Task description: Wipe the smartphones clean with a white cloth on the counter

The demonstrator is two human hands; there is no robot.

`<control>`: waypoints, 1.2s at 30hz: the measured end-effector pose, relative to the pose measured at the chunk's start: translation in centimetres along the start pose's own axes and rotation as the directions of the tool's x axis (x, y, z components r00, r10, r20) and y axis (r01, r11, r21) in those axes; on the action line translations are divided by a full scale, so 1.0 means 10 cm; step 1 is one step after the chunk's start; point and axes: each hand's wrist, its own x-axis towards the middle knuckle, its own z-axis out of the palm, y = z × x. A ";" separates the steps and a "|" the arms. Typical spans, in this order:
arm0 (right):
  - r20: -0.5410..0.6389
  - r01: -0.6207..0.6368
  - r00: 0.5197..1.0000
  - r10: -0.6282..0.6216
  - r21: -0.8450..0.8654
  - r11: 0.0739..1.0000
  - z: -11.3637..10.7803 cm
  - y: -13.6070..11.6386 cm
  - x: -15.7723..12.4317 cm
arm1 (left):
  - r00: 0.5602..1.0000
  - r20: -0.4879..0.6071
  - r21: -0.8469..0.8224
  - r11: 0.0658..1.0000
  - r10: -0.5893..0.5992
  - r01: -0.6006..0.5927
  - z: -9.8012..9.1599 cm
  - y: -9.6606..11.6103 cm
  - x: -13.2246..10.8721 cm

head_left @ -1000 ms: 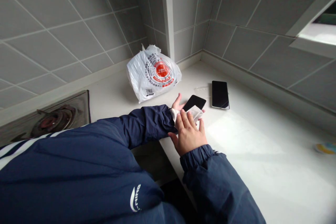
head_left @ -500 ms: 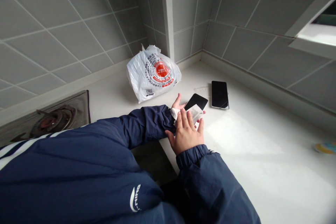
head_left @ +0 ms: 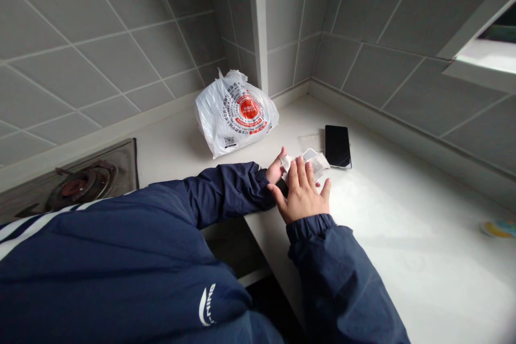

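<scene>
My left hand (head_left: pixel 276 171) is closed around a smartphone (head_left: pixel 283 188), with the thumb up along one side and fingertips showing at the other. A white tissue or wipe (head_left: pixel 321 163) lies across the phone's black screen and hides most of it. Over it my right hand (head_left: pixel 303 193) lies flat, fingers stretched and pressing the wipe against the screen, thumb spread near the phone's lower end. Just beyond the hands a second black-screened device (head_left: pixel 337 146), like a phone or small tablet, lies on the counter beside a clear thin plastic piece (head_left: pixel 308 141).
A white plastic bag (head_left: pixel 234 118) with red and black print stands against the back wall. At the left is a gas stove (head_left: pixel 76 183). The white counter (head_left: pixel 387 236) stretches right, with a yellow and blue item (head_left: pixel 500 228) at its far edge.
My right hand and the wipe have slid up and right along the phone, covering the upper screen that showed before. The phone's lower part now shows near my right thumb.
</scene>
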 end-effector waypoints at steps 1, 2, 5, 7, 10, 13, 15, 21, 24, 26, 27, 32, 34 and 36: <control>-0.002 -0.013 1.000 0.013 -0.015 1.000 0.00 0.03 0.02 | 1.000 -0.012 -0.025 1.000 0.000 0.000 0.00 -0.02 0.01; -0.002 -0.027 1.000 0.027 -0.027 0.999 -0.01 0.06 0.03 | 1.000 -0.014 -0.050 0.999 0.009 -0.009 -0.01 -0.03 0.02; -0.006 -0.062 0.998 0.062 -0.026 0.998 -0.02 0.14 0.07 | 0.998 0.021 -0.087 0.994 0.064 -0.062 -0.04 -0.07 0.01; -0.015 -0.074 0.997 0.074 -0.015 0.997 -0.03 0.18 0.09 | 0.995 0.061 -0.101 0.992 0.080 -0.073 -0.07 -0.07 -0.01; -0.026 -0.091 0.996 0.090 -0.024 0.996 -0.05 0.22 0.11 | 0.993 0.093 -0.100 0.993 0.077 -0.068 -0.12 -0.08 -0.01; -0.031 -0.117 0.993 0.116 -0.036 0.992 -0.06 0.25 0.12 | 0.986 0.154 -0.102 0.994 0.064 -0.049 -0.19 -0.10 0.03; -0.030 -0.125 0.992 0.124 -0.031 0.992 -0.06 0.26 0.13 | 0.981 0.185 -0.106 0.993 0.065 -0.046 -0.22 -0.12 0.06; -0.028 -0.120 0.992 0.120 -0.016 0.993 -0.07 0.28 0.14 | 0.983 0.163 -0.132 0.989 0.083 -0.062 -0.19 -0.09 0.05; -0.041 -0.118 0.992 0.117 -0.021 0.993 -0.07 0.28 0.13 | 0.983 0.169 -0.161 0.986 0.070 -0.043 -0.14 -0.05 0.03; -0.045 -0.089 0.995 0.088 -0.028 0.996 -0.08 0.26 0.11 | 0.986 0.153 -0.176 0.984 0.060 -0.033 -0.12 -0.03 0.02; -0.040 -0.063 0.997 0.062 -0.027 0.998 -0.08 0.24 0.10 | 0.989 0.137 -0.180 0.983 0.048 -0.023 -0.12 -0.02 0.01; -0.003 0.039 0.999 -0.039 -0.002 0.999 -0.05 0.06 0.00 | 1.000 0.002 -0.230 0.973 0.004 -0.003 -0.12 0.01 -0.01; 0.021 0.051 0.998 -0.051 0.006 0.999 -0.04 -0.01 -0.05 | 0.999 -0.045 -0.250 0.968 -0.008 -0.003 -0.13 0.03 -0.02; 0.060 0.063 0.996 -0.064 0.017 0.998 -0.05 -0.06 -0.08 | 0.997 -0.063 -0.250 0.968 -0.042 0.025 -0.12 0.07 -0.03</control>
